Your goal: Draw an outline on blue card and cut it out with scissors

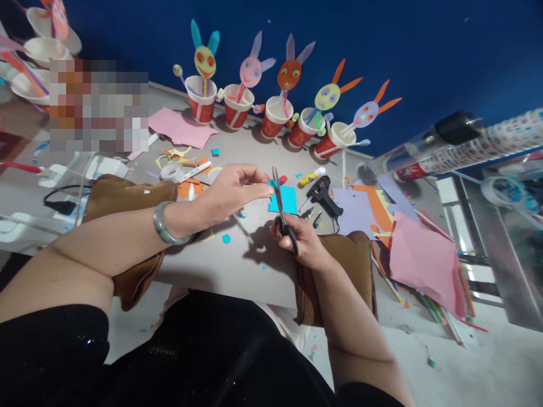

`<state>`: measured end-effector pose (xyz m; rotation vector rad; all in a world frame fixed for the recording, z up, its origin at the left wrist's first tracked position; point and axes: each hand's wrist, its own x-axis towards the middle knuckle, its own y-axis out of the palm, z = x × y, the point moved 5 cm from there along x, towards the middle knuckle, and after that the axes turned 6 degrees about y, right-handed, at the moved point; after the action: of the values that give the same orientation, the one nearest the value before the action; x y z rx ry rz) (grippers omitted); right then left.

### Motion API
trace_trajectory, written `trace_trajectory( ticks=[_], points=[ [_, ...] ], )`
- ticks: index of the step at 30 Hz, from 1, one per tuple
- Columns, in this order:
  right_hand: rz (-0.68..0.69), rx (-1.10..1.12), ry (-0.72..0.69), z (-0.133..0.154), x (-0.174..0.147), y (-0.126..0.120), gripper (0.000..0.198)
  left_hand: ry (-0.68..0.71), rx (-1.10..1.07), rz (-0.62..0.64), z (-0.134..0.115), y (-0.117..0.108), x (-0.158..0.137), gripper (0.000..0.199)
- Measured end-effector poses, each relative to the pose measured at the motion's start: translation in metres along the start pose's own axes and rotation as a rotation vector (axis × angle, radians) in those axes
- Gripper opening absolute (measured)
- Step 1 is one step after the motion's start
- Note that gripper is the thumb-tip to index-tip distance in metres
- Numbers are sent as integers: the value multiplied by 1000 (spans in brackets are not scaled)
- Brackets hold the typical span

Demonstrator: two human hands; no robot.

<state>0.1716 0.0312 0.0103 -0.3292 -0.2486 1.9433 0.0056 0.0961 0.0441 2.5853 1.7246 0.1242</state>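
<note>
Over the middle of the table, my left hand (232, 195) pinches a small piece of blue paper (272, 184) between thumb and fingertips. My right hand (306, 242) is closed round the black handles of a pair of scissors (279, 199). Their blades point away from me, slightly parted, right beside the pinched piece. Just behind the blades lies a larger blue paper sheet (288, 200). A round blue paper cutout (226, 239) rests on the table nearer to me, below my left hand.
Several red paper cups (237, 116) with paper rabbit figures line the blue wall. A black glue gun (324, 196) and a yellow glue stick (313, 176) lie right of the scissors. Pink paper (424, 263) hangs over the right edge. Brown cushions (345, 265) lie under both forearms.
</note>
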Motion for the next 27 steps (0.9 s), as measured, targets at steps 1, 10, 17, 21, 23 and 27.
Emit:
trace_trajectory(
  ticks=[1, 10, 17, 21, 23, 27],
  points=[
    [0, 1, 0, 0, 0, 0, 68, -1, 5, -1, -1, 0, 0, 18],
    [8, -5, 9, -1, -1, 0, 69, 27, 2, 4, -5, 0, -1, 14],
    [5, 11, 17, -2, -2, 1, 69, 52, -24, 12, -4, 1, -2, 16],
    [1, 32, 24, -3, -2, 0, 68, 39, -24, 25, -5, 2, -4, 19],
    [0, 30, 20, -4, -2, 0, 68, 33, -21, 24, -5, 2, -4, 20],
    [6, 24, 0, -4, -2, 0, 67, 33, -6, 17, -4, 2, -4, 20]
  ],
)
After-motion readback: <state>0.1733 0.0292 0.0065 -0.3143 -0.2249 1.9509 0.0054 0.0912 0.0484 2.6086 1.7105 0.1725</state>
